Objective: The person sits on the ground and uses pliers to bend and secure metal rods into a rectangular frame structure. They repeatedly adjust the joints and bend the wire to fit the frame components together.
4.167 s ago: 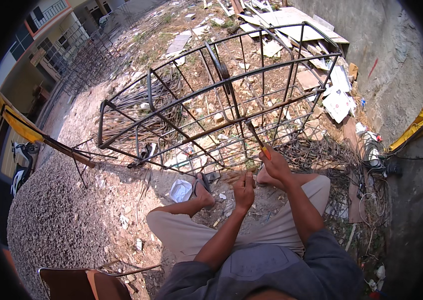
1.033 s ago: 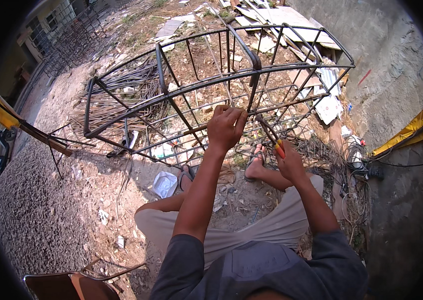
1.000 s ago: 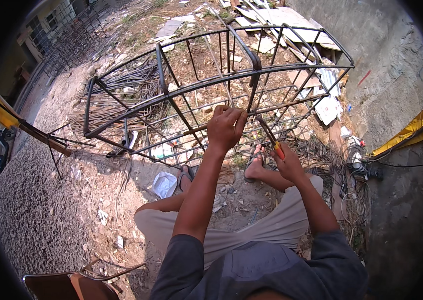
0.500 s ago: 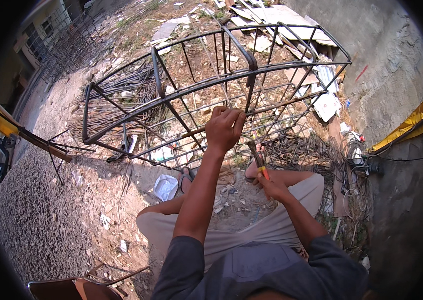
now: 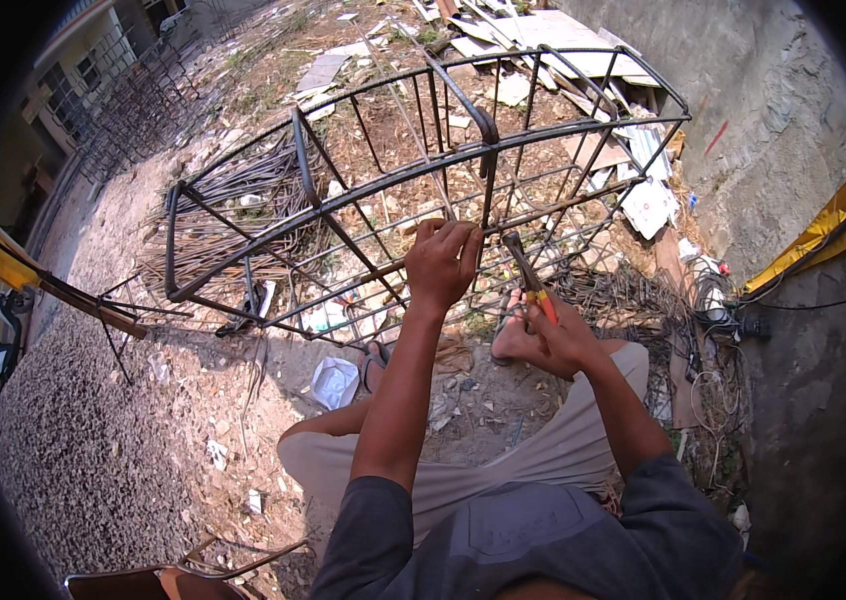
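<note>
A cage of dark reinforcing bars (image 5: 383, 178) tied with square hoops stretches across in front of me. My left hand (image 5: 441, 262) is closed around one of its lengthwise bars (image 5: 543, 213), close to an upright hoop leg; whether a thin wire is also between the fingers is hidden. In my right hand (image 5: 565, 338) are pincers (image 5: 526, 268) with red and yellow handles. Their dark metal head points up toward the cage, just right of my left hand and apart from it.
Loose bars (image 5: 243, 215) lie in a pile behind the cage at left, with tangled wire and rods (image 5: 633, 290) at right. Broken boards (image 5: 563, 40) lean near a grey wall (image 5: 773, 110). A gravel heap (image 5: 93, 440) and a white plastic bag (image 5: 334, 382) are on the ground.
My right hand has risen with the pincers, bringing their head up nearer the cage and my left hand. My left hand stays on the bar. The view has shifted slightly.
</note>
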`<action>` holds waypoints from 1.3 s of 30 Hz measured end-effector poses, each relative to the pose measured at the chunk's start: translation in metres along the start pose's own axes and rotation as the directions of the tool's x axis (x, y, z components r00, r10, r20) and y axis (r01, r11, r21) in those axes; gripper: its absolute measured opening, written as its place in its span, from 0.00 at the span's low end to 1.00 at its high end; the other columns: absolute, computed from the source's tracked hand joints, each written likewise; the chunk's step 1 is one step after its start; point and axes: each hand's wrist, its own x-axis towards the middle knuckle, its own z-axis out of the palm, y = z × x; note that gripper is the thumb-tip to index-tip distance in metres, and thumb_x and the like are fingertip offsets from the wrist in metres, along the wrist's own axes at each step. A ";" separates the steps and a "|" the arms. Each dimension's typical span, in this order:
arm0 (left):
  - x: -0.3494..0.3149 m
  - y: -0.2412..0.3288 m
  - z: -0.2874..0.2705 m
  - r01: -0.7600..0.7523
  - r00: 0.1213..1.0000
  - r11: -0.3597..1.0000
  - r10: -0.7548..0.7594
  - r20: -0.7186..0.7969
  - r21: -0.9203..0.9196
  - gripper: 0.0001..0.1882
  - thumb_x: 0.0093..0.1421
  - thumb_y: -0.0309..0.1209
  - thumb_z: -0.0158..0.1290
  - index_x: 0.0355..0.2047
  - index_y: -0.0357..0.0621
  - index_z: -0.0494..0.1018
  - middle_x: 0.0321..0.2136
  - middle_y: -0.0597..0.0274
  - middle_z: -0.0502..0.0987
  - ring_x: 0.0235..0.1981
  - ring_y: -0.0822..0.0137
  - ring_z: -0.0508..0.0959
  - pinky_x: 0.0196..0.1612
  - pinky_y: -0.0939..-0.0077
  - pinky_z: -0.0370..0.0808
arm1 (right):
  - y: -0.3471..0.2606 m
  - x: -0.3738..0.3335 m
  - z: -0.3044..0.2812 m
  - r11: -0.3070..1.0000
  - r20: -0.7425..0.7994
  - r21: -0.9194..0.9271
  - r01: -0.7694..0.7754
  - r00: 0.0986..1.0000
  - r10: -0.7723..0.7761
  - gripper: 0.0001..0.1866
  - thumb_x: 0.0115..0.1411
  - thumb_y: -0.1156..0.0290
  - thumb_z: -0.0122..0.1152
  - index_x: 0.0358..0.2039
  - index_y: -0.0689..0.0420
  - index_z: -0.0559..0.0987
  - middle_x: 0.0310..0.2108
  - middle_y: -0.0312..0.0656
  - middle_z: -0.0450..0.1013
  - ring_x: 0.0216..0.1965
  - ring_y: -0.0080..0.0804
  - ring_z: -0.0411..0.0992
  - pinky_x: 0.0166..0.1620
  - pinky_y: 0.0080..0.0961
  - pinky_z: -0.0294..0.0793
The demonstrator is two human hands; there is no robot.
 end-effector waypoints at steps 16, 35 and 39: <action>-0.001 -0.002 0.002 -0.042 0.999 0.999 0.042 -0.021 0.001 0.08 0.66 0.37 0.60 0.34 0.51 0.85 0.35 0.68 0.86 0.39 0.60 0.80 0.40 0.65 0.78 | -0.009 -0.001 0.012 0.862 -0.269 -0.507 -0.010 0.952 -0.148 0.34 0.72 0.54 0.53 0.75 0.50 0.59 0.47 0.61 0.76 0.43 0.65 0.78 0.45 0.53 0.77; 0.004 0.001 0.000 -0.013 0.998 0.999 0.015 0.062 -0.031 0.10 0.68 0.40 0.59 0.36 0.52 0.86 0.35 0.67 0.87 0.33 0.60 0.82 0.35 0.66 0.79 | -0.063 0.030 -0.127 0.875 0.305 -0.481 0.050 0.946 0.113 0.14 0.71 0.59 0.58 0.39 0.59 0.75 0.25 0.41 0.73 0.25 0.32 0.73 0.33 0.37 0.71; 0.000 -0.004 0.001 0.005 0.999 0.999 -0.004 0.042 -0.035 0.10 0.67 0.41 0.58 0.35 0.54 0.84 0.35 0.69 0.86 0.33 0.60 0.81 0.35 0.64 0.79 | -0.037 0.027 -0.104 0.920 0.258 -0.372 0.121 0.966 -0.023 0.14 0.73 0.57 0.57 0.41 0.56 0.74 0.24 0.34 0.72 0.24 0.23 0.72 0.28 0.27 0.72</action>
